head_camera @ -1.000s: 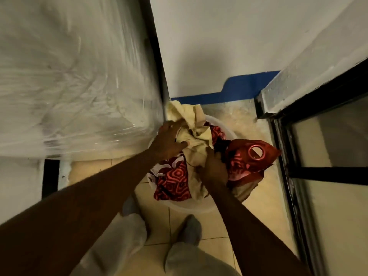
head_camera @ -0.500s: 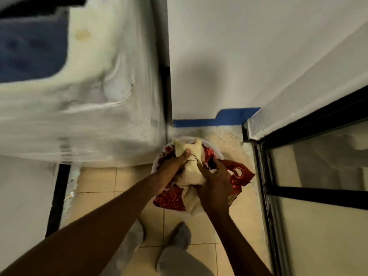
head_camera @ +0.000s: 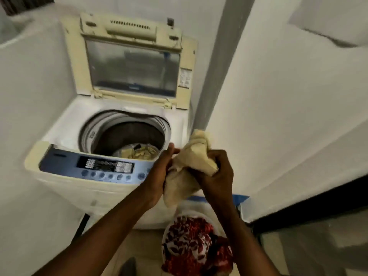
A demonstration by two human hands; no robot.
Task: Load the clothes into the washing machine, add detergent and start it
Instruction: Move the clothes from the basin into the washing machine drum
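Your left hand (head_camera: 163,170) and right hand (head_camera: 216,176) both grip the cream cloth (head_camera: 191,168), fingers closed, right of the washing machine (head_camera: 111,124); lid (head_camera: 131,62) raised, basin (head_camera: 196,244) of red clothes below.

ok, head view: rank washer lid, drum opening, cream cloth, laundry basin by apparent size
1. washer lid, raised upright
2. drum opening
3. cream cloth, bunched in left hand and right hand, and laundry basin: look alike; the cloth is nearer the camera and the basin is partly hidden, so unranked.
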